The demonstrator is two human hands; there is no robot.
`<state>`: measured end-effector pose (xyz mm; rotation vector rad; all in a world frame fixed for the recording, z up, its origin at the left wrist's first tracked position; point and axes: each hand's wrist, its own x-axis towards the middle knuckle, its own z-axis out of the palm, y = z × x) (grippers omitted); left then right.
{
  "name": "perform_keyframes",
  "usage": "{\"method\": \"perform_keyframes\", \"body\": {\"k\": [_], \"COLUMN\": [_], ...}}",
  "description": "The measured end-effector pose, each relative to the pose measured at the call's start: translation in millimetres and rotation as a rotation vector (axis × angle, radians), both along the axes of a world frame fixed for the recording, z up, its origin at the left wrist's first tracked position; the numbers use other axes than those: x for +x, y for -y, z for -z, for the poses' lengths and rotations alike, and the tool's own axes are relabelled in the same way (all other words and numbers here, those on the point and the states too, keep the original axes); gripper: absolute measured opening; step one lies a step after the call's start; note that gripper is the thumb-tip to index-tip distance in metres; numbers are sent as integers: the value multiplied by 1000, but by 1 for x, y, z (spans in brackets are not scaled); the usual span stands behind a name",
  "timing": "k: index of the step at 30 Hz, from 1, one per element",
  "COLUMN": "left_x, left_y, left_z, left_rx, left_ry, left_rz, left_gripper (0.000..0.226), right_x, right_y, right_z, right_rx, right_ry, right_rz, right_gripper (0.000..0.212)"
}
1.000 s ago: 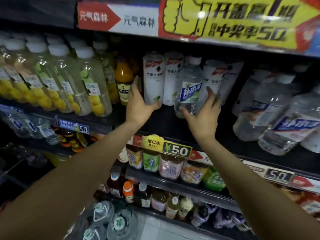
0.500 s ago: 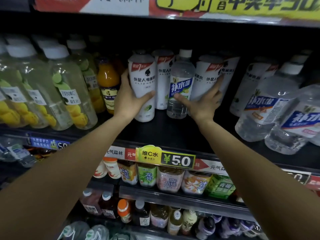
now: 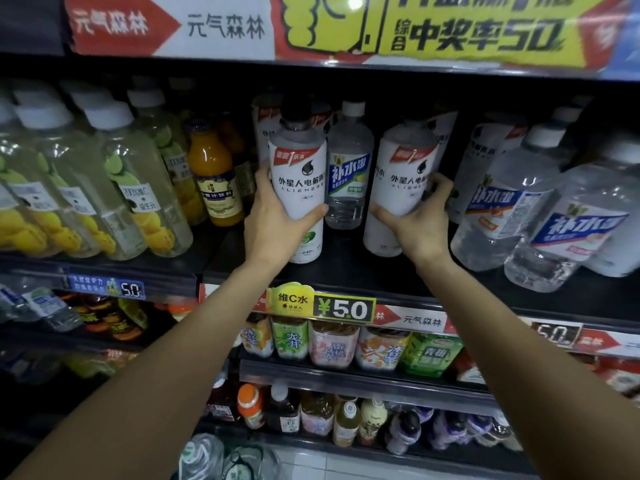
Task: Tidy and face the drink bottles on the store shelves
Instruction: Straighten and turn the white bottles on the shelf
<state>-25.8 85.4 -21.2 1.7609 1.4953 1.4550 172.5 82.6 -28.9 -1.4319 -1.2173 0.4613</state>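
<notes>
Step in hand: facing of front row, mid shelf [image 3: 346, 275]. Left white bottle [image 3: 300, 188] is gripped by left hand [image 3: 277, 216], right white bottle [image 3: 401, 188] by right hand [image 3: 415, 220]; fingers curled round each. Clear bottle [image 3: 348, 174] stands betw. them. Next, prob.: labels turned fwd, bottles drawn to the edge.

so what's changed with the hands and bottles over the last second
Both hands went from reaching with straight fingers to gripping. The left hand now holds a white bottle, drawn forward from its row. The right hand has closed on a second white bottle, also pulled toward the shelf edge. The clear bottle between them, the orange juice bottle and the price tag stayed put.
</notes>
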Motion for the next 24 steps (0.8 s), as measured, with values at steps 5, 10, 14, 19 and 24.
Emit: {"method": "perform_keyframes", "body": {"k": [5, 10, 14, 19, 24], "left_x": [9, 3, -9, 12, 75], "left_y": [33, 105, 171, 235, 238], "left_z": [-5, -20, -78, -190, -278], "left_rx": [31, 46, 100, 137, 331], "left_ry": [36, 11, -13, 26, -32], "left_rz": [13, 19, 21, 38, 57], "left_gripper": [93, 90, 84, 90, 88], "right_x": [-12, -11, 8, 43, 74], "right_y": [70, 146, 211, 277, 278], "right_z": [-8, -38, -95, -202, -277], "right_rx": [123, 118, 21, 36, 325], "right_ry": [32, 3, -40, -146, -192], "right_rz": [-77, -245, -395, -398, -155], "right_gripper": [80, 81, 82, 77, 72]}}
